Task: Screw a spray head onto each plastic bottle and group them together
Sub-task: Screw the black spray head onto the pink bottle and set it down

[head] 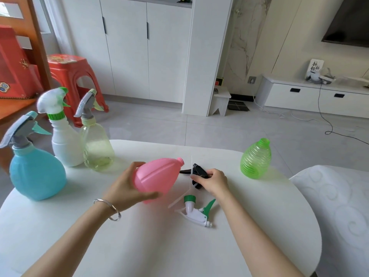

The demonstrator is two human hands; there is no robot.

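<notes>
We see the pink bottle [157, 176] at the centre of the tabletop [159, 246], tilted with its uncapped neck pointing toward 2 o'clock. The left hand [127, 186] grasps its base, fingers and thumb curled round the wide end; a silver bracelet [110, 208] circles that wrist. At 3 o'clock from the bottle, just beside its neck, the right hand [214, 181] has its fingers clenched round the black spray head [199, 170]; whether this head rests on the tabletop we cannot tell. At 4 to 5 o'clock a white-and-green spray head [196, 211] lies loose on its side. At 2 to 3 o'clock, well apart, the ribbed green bottle [256, 159] stands upright and uncapped. From 9 to 10 o'clock we find three bottles grouped together, each with a spray head fitted: the blue bottle [37, 174], the white bottle [65, 144] and the clear yellowish bottle [97, 148]. Beyond them, on the floor at 11 o'clock, stands a red stool [73, 76].
</notes>
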